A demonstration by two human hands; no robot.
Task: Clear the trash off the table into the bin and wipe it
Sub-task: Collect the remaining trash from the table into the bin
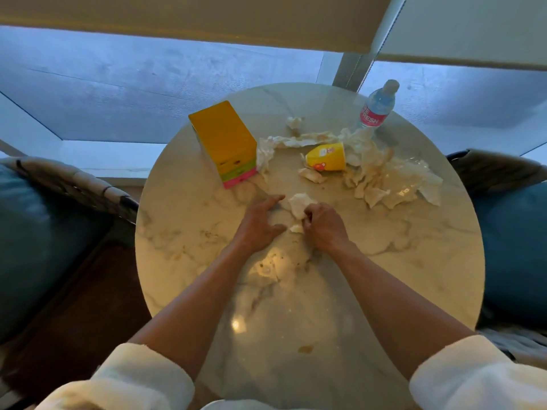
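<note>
A round marble table (399, 261) carries scattered trash. My right hand (324, 227) is closed on a crumpled white tissue (299, 204) near the table's middle. My left hand (260, 223) rests flat beside it, fingers spread, holding nothing. Farther back lie several crumpled tissues (381, 176), a tipped yellow paper cup (327, 157), a strip of tissue (299, 140) and a small wad (294, 122). No bin is in view.
A yellow carton (225, 140) stands at the back left of the table. A water bottle (377, 106) stands at the back right edge. Blue cushioned chairs (35, 238) flank the table on both sides. A brown stain (305, 348) marks the near tabletop.
</note>
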